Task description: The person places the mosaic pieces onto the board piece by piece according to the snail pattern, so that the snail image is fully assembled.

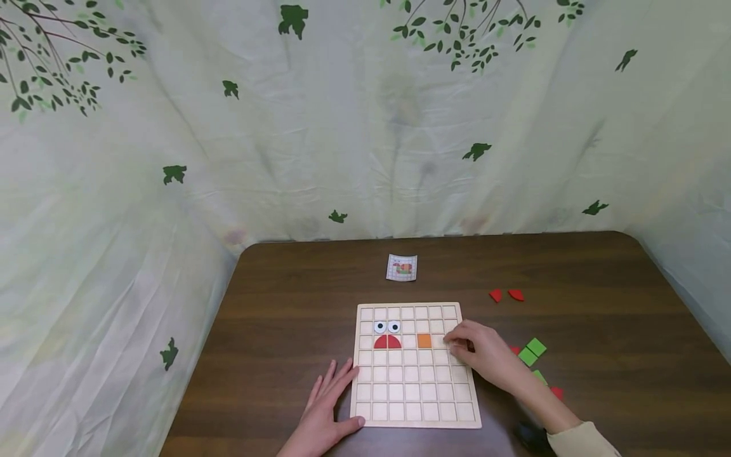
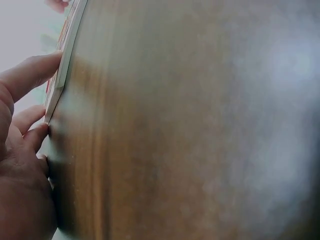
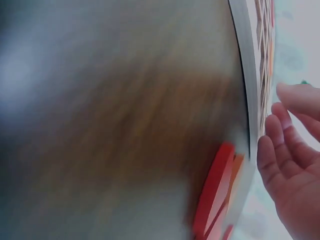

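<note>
A pale gridded board point(image 1: 402, 393) lies on the table. Two eye tiles point(image 1: 387, 327) sit side by side in its upper left cells, with two red quarter-round tiles point(image 1: 387, 343) right below them. Farther right in that lower row is an orange square tile point(image 1: 424, 341). My left hand point(image 1: 328, 412) rests against the board's left edge, thumb at the near corner and fingers spread. My right hand point(image 1: 482, 352) is over the board's right edge with bent fingers, fingertips right of the orange tile. Whether a tile is between those fingertips is hidden.
Green square tiles point(image 1: 532, 352) and red tiles point(image 1: 556, 393) lie beside my right forearm, partly covered by it. Two more red tiles point(image 1: 516, 295) are farther back. A small picture card point(image 1: 401, 268) lies beyond the board. A leaf-printed curtain point(image 1: 365, 127) hangs behind the table.
</note>
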Demonstrator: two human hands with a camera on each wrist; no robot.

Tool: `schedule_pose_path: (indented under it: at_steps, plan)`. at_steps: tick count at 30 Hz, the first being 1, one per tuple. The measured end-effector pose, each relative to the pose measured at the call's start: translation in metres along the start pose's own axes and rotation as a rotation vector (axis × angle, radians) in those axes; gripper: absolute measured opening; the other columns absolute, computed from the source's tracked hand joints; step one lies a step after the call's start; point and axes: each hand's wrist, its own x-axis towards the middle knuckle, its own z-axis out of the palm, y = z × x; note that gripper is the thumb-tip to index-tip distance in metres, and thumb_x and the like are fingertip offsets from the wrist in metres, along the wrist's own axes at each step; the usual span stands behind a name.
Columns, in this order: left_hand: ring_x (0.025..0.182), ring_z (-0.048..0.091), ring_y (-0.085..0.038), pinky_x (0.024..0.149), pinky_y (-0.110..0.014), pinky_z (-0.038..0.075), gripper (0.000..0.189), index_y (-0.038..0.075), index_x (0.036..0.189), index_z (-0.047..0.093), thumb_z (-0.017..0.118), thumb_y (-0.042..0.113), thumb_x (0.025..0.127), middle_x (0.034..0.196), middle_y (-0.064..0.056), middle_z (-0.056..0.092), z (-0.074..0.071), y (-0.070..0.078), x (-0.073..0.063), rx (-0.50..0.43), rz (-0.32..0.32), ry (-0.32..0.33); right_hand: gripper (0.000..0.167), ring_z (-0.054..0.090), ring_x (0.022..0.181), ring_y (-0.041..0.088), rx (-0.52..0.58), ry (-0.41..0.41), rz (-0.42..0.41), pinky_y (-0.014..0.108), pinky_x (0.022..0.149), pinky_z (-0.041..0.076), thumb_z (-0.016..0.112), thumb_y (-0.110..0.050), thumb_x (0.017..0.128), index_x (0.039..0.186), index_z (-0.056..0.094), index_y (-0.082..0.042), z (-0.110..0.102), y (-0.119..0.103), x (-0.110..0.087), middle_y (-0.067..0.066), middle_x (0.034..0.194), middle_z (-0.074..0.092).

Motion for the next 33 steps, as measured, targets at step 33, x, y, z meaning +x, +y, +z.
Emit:
schedule_pose_path:
  at_steps: [33]
  plan:
    - [0.149, 0.006, -0.036, 0.111, -0.06, -0.001, 0.082, 0.021, 0.151, 0.041, 0.08, 0.032, 0.079, 0.161, -0.003, 0.026, 0.001, -0.001, 0.002, 0.029, -0.017, -0.005, 0.041, 0.055, 0.115, 0.038, -0.109, 0.079, 0.196, 0.063, 0.086, 0.045, 0.071, 0.008, 0.08, 0.114, 0.071, -0.015, -0.074, 0.065, -0.078, 0.009, 0.122, 0.064]
